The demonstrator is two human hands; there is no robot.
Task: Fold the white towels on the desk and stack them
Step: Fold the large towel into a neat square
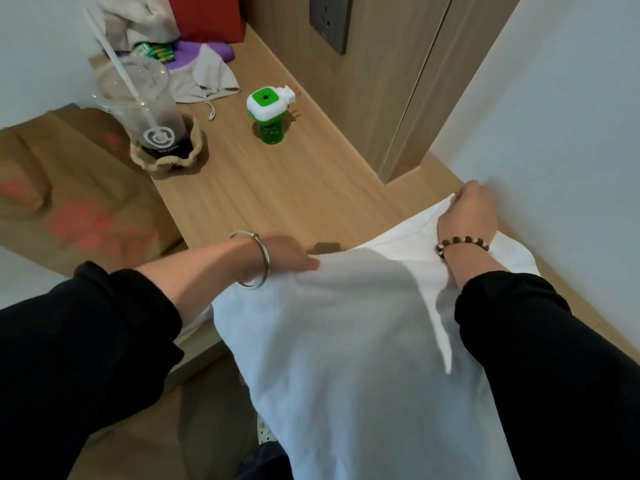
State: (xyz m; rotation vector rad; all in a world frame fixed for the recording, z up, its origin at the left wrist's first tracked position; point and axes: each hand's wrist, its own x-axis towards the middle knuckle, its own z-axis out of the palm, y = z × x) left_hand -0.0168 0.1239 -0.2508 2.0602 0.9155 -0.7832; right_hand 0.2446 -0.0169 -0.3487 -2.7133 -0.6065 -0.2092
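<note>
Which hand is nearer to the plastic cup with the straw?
Left. The left hand holds the towel edge, below-right of the cup; the right hand pinches the far corner by the wall.

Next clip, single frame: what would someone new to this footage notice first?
The large white towel dominates, spread from the desk over its near edge toward the camera. The left hand holds its left edge and the right hand pinches its far corner by the wall. Further back on the desk stands a bright green-and-white plug-in device, with a clear plastic cup and straw to its left.
</note>
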